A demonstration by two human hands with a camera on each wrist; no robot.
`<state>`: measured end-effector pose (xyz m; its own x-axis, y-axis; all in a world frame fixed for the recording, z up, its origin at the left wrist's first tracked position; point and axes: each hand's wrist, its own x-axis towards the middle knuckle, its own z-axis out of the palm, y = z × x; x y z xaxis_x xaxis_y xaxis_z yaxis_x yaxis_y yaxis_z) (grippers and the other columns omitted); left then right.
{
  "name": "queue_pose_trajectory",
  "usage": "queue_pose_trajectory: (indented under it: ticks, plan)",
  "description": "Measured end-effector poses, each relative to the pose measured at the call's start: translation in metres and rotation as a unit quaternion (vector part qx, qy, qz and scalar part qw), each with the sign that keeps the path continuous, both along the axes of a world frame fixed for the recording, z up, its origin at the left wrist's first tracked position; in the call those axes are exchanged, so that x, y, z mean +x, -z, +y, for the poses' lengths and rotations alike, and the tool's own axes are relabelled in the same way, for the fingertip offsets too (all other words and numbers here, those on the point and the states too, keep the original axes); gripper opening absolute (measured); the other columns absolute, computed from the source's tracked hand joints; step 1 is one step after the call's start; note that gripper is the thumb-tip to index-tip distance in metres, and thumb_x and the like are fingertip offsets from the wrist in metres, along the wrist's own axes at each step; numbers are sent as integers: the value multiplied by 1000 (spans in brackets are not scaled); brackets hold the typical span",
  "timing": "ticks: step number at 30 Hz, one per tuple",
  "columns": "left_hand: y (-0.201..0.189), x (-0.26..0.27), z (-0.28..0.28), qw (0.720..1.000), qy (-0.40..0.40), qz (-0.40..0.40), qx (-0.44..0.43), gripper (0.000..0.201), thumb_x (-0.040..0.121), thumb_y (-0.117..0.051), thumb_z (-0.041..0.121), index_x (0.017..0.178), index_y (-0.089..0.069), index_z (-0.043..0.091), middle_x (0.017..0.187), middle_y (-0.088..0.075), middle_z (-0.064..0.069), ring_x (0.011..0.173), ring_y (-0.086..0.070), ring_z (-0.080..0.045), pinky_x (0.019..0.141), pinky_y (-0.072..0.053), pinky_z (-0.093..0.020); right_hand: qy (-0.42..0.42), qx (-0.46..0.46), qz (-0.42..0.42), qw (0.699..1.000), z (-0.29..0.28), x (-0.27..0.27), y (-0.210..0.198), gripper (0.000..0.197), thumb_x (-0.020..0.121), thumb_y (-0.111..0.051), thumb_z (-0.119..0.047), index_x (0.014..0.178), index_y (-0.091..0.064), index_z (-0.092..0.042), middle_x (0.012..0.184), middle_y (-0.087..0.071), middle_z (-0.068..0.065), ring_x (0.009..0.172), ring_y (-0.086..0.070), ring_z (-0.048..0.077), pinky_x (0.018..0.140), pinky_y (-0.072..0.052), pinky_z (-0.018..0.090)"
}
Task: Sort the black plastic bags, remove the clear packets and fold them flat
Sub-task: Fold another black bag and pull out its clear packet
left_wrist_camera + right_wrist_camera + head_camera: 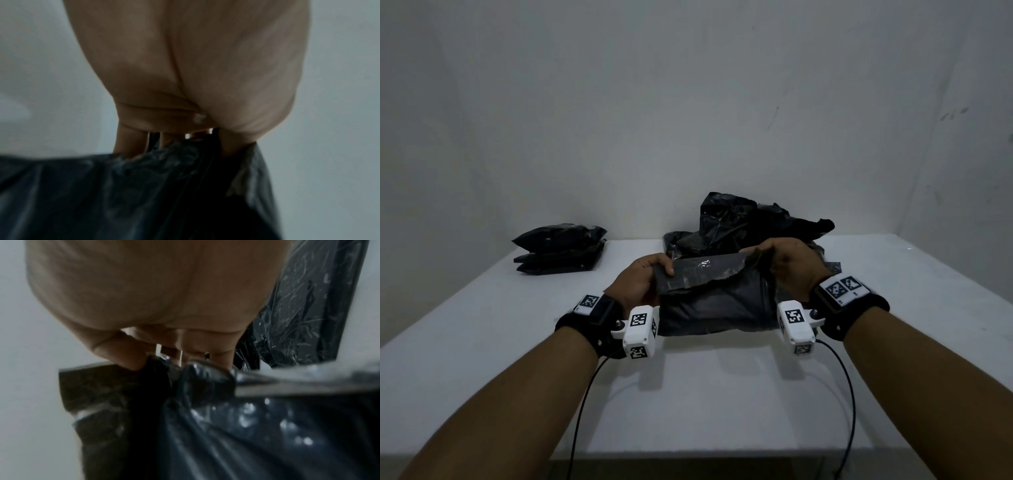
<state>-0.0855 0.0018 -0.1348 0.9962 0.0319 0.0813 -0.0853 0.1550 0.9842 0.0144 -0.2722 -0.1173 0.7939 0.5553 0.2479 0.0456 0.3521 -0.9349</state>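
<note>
A black plastic bag (714, 301) lies in front of me on the white table (482, 342), its top flap lifted. My left hand (643, 279) pinches the flap's left corner, thumb on top. My right hand (787, 263) grips the flap's right corner. In the left wrist view the fingers (131, 142) curl behind the bag's edge (144, 186). The right wrist view shows fingers (127, 353) clamped on bunched black plastic (205, 418). I cannot make out any clear packet.
A loose heap of crumpled black bags (743, 222) sits just behind the held one, against the wall. A neat stack of flat black bags (560, 250) rests at the table's far left. Cables (585, 394) trail from both wrists toward the near edge.
</note>
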Motion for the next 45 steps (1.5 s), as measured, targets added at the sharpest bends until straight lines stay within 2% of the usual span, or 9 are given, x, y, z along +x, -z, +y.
queue_pose_trajectory:
  ticks: [4, 9, 15, 20, 23, 30, 35, 40, 45]
  plan:
    - [2, 1, 7, 1000, 5, 4, -3, 49, 88, -36, -13, 60, -62, 18, 90, -66, -16, 80, -59, -31, 71, -44, -33, -16, -37, 60, 997, -8, 6, 1, 43, 89, -47, -28, 66, -72, -2, 111, -71, 21, 93, -68, 32, 84, -51, 40]
    - [-7, -5, 3, 999, 35, 2, -37, 44, 81, -38, -14, 58, -61, 15, 88, -68, -16, 74, -65, -30, 62, -57, -30, 41, -59, -26, 997, -7, 7, 7, 12, 92, -57, 6, 91, -61, -4, 100, -74, 14, 81, -71, 21, 68, -60, 33]
    - [-10, -4, 5, 999, 28, 13, -17, 51, 85, -35, -18, 57, -60, 16, 89, -62, -19, 73, -64, -30, 59, -57, -30, 90, -124, -55, 987, -10, 5, 4, 22, 86, -64, 12, 97, -64, -7, 70, -71, 6, 63, -69, 15, 52, -55, 27]
    - [-10, -3, 15, 999, -10, 41, -31, 22, 92, -50, 18, 75, -64, 18, 116, -72, -9, 90, -66, -24, 77, -51, -38, 102, -137, -81, 982, -11, 7, 8, 24, 86, -64, 14, 97, -66, -7, 72, -73, 5, 68, -71, 14, 65, -60, 29]
    - [-7, -5, 8, 993, -89, 43, 57, 19, 98, -57, 36, 100, -59, 18, 101, -70, -1, 84, -66, -17, 76, -52, -33, 109, -134, -86, 981, -10, 8, 12, 23, 85, -64, 15, 95, -65, -6, 73, -74, 4, 69, -71, 13, 69, -60, 27]
    - [-6, -2, 10, 983, -77, 28, 164, 10, 89, -72, 8, 99, -71, 9, 88, -73, -7, 85, -66, -20, 82, -54, -33, 113, -133, -82, 981, -11, 7, 17, 23, 85, -64, 15, 93, -65, -6, 76, -74, 7, 70, -71, 16, 72, -60, 32]
    - [-6, 2, 18, 967, -100, -1, 233, 14, 93, -69, 15, 82, -79, 17, 89, -74, -9, 89, -62, -22, 91, -50, -46, 116, -134, -58, 983, -13, 4, 15, 18, 87, -65, 10, 92, -64, -7, 71, -72, 5, 64, -69, 16, 55, -58, 29]
    - [-6, -2, 9, 976, -19, -3, 217, 21, 90, -69, 3, 110, -69, 8, 98, -75, -8, 91, -72, -18, 83, -59, -30, 119, -155, -65, 979, -13, 3, 13, 18, 87, -65, 9, 93, -67, -7, 69, -72, 3, 64, -69, 14, 55, -56, 25]
    - [-5, -4, 12, 978, -29, 7, 207, 11, 92, -64, -3, 93, -70, 6, 85, -75, -8, 79, -71, -17, 72, -59, -25, 106, -167, -63, 978, -16, 1, 14, 16, 89, -64, 8, 97, -67, -5, 70, -72, 4, 62, -68, 13, 55, -56, 23]
